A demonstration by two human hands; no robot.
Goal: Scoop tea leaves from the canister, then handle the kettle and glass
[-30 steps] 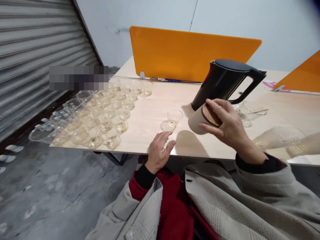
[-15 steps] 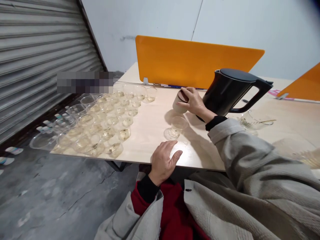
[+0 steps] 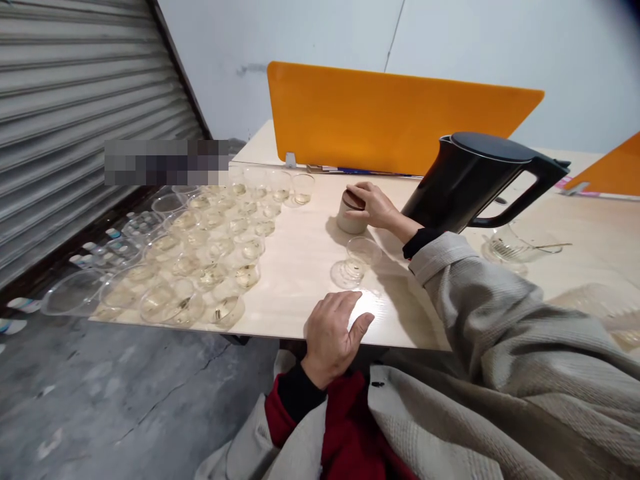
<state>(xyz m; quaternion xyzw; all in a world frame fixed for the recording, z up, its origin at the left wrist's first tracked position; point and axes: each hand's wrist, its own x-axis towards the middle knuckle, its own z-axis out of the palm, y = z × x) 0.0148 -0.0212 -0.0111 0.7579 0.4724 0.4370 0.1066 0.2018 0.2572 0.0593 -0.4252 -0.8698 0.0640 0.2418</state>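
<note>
**Right hand on a lidded canister, far side of the table**

The right hand (image 3: 373,205) reaches across the pale table (image 3: 300,267), fingers curled around a small beige canister (image 3: 350,212) (brown lid on top) that stands upright on the far part of the tabletop. Just right of it stands a black kettle (image 3: 470,180). A single clear cup (image 3: 357,260) sits nearer, between both hands. The left hand (image 3: 335,333) rests at the near edge, fingers loosely spread, holding nothing. Many clear cups (image 3: 200,260) crowd the left end.

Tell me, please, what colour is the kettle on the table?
The kettle is black, seen clearly in the head view.
</note>
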